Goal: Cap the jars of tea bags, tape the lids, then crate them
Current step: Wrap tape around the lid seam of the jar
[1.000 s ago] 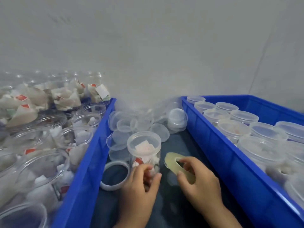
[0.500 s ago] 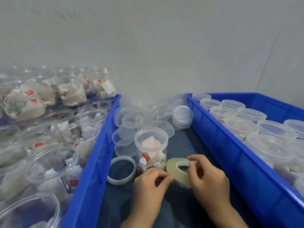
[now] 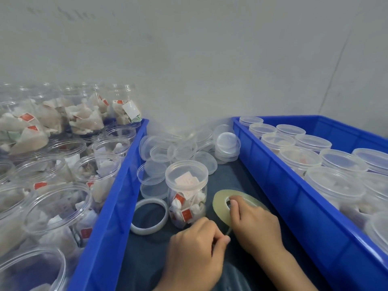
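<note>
Your right hand [image 3: 255, 222] grips the tape roll [image 3: 220, 203], a finger hooked in its core. Your left hand [image 3: 195, 246] pinches the tape's free end beside it. The capped jar [image 3: 186, 192] stands upright on the dark cloth [image 3: 235, 175] between the two blue crates [image 3: 279, 177], just left of the roll.

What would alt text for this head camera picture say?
Two hands work a roll of clear tape: the right hand holds it, the left hand pinches its loose end, beside a capped jar of tea bags between two blue crates.
</note>
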{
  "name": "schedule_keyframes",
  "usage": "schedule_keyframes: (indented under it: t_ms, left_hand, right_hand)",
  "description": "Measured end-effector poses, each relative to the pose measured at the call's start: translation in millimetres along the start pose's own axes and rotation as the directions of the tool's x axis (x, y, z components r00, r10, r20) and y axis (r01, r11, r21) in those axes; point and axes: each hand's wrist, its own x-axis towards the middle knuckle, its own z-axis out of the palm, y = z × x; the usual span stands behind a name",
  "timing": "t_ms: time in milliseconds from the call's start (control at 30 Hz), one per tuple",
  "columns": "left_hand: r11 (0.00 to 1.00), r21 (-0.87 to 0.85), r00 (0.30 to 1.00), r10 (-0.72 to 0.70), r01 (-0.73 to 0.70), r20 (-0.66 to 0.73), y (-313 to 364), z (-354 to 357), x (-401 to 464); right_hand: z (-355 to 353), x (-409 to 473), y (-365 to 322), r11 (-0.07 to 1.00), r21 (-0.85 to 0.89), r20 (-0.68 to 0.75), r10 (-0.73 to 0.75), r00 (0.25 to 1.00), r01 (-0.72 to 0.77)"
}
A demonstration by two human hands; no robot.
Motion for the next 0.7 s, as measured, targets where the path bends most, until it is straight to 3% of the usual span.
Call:
schedule_keyframes:
  t_ms: [133,233,333,500,600,700]
  left_hand:
    - [0.994,0.109,0.992,0.014,0.000,-0.124,-8.2,-6.8,7.3]
    - [0.977,0.212,0.974,0.056,-0.008,-0.221,-11.9,-11.8,9.3]
    - [0.964,0.267,0.950,0.093,-0.010,-0.297,-12.5,-13.9,8.9]
    - [0.972,0.172,0.866,-0.053,0.159,-0.497,-19.6,-21.4,20.1]
    - [0.971,0.145,0.858,-0.090,0.187,-0.507,-17.5,-21.5,25.0]
    - [0.958,0.025,0.836,-0.238,0.287,-0.494,-17.3,-22.4,28.1]
  right_hand:
    - [-2.6,3.8,3.8,0.994,0.106,0.146,0.015,0.989,-0.030]
    - [-11.3,-0.2,3.3,0.985,0.157,0.135,-0.085,0.987,0.064]
    - [-12.2,-2.1,7.4,0.983,0.128,0.044,-0.141,0.989,0.134]
    - [-22.8,-2.7,15.6,0.978,0.114,-0.164,-0.152,0.975,0.172]
    - [-33.8,7.0,16.5,0.983,0.089,-0.304,-0.125,0.944,0.159]
    - [-41.0,19.4,8.9,0.989,0.092,-0.367,-0.077,0.927,0.118]
